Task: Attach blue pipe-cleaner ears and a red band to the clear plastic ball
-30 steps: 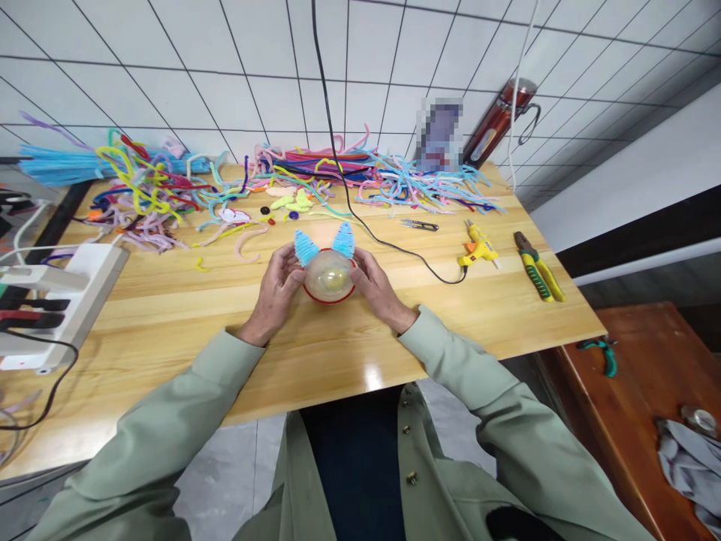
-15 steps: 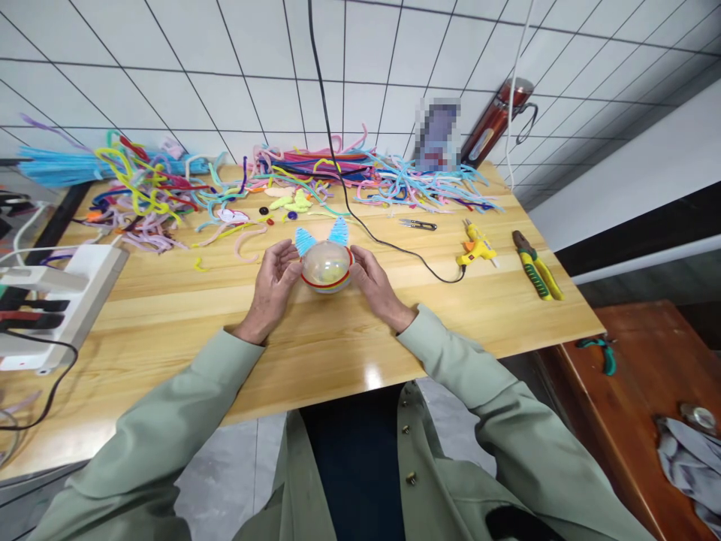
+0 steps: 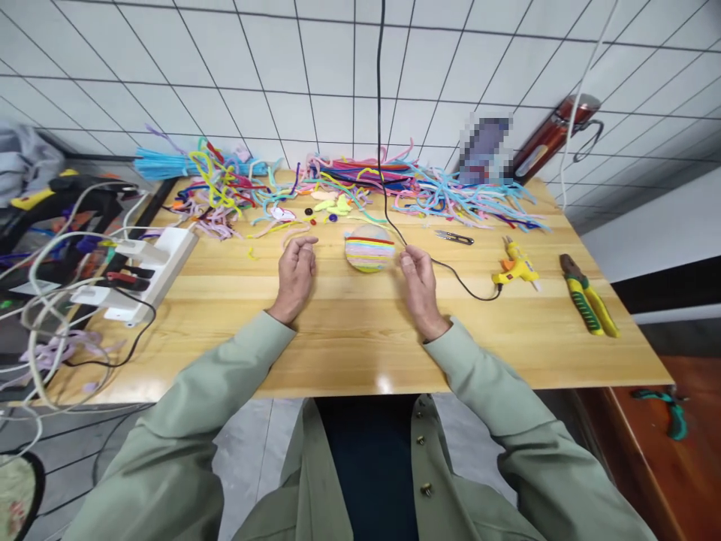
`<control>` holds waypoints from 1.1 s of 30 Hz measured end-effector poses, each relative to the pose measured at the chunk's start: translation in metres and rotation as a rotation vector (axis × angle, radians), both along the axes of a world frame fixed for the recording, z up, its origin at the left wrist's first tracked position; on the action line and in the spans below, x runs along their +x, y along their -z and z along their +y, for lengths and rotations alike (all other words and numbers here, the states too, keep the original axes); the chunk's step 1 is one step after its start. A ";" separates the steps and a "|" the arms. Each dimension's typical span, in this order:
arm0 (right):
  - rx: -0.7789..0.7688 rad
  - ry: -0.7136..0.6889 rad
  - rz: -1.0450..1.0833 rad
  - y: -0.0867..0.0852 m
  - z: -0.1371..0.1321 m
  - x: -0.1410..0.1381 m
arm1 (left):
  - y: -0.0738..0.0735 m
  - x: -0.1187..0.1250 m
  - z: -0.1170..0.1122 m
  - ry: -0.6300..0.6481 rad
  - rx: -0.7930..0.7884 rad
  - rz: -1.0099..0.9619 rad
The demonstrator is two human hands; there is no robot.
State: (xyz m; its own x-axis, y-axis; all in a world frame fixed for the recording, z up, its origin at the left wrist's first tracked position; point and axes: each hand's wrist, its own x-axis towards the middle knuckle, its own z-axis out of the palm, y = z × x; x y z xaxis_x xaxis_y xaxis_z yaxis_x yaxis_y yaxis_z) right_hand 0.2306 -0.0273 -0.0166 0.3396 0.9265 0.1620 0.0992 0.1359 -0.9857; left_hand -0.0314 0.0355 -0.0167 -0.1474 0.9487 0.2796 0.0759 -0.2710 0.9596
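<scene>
A clear ball (image 3: 369, 254) wrapped with striped coloured pipe cleaners lies on the wooden table between my hands. Its red, pink, lilac and yellow bands face me, and its bare clear top points away. The blue ears are mostly hidden. My left hand (image 3: 296, 276) rests to the left, apart from the ball, with its fingers loosely bent and holding nothing. Close to the ball's right edge, my right hand (image 3: 420, 288) has half-curled fingers, with a small gap to the ball and nothing visible in them.
Piles of pipe cleaners (image 3: 360, 173) line the back. Thread snips (image 3: 455, 238), a yellow glue gun (image 3: 515, 264) and pliers (image 3: 587, 297) lie on the right. A black cord (image 3: 381, 113) hangs behind the ball. A white power strip (image 3: 169, 263) with cables is at left.
Both hands have come off the ball and moved apart. The ball has tipped, so its striped side shows instead of its clear top and blue ears. My view has turned left.
</scene>
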 end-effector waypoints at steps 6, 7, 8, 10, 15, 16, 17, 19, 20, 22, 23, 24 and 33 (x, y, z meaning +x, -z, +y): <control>0.021 -0.028 -0.041 -0.018 -0.006 -0.003 | 0.004 0.003 -0.004 -0.017 -0.003 0.090; 0.010 -0.071 -0.055 -0.021 -0.008 -0.005 | 0.004 0.003 -0.006 -0.017 0.005 0.117; -0.001 -0.113 -0.069 -0.023 -0.009 -0.006 | 0.004 0.004 -0.008 -0.019 0.012 0.141; -0.012 -0.177 -0.092 -0.027 -0.011 -0.009 | 0.002 0.004 -0.012 -0.028 0.023 0.176; -0.036 -0.249 -0.005 -0.039 -0.013 -0.015 | -0.003 0.000 -0.017 -0.081 0.042 0.278; -0.049 -0.277 0.024 -0.043 -0.014 -0.014 | -0.004 -0.001 -0.018 -0.094 0.045 0.299; -0.063 -0.309 0.048 -0.048 -0.014 -0.012 | -0.005 -0.001 -0.019 -0.105 0.046 0.320; -0.095 -0.379 0.075 -0.056 -0.014 -0.007 | -0.007 -0.001 -0.020 -0.125 0.047 0.356; -0.117 -0.412 0.081 -0.059 -0.014 -0.004 | -0.009 0.000 -0.021 -0.133 0.047 0.370; -0.163 -0.457 0.087 -0.062 -0.011 0.004 | -0.011 0.000 -0.023 -0.145 0.045 0.388; -0.180 -0.461 0.084 -0.062 -0.009 0.007 | -0.011 0.000 -0.024 -0.148 0.043 0.393; -0.192 -0.451 0.074 -0.060 -0.008 0.010 | -0.012 0.000 -0.024 -0.151 0.041 0.395; -0.098 -0.245 -0.056 -0.032 -0.005 0.020 | -0.006 -0.003 -0.025 -0.165 0.069 0.398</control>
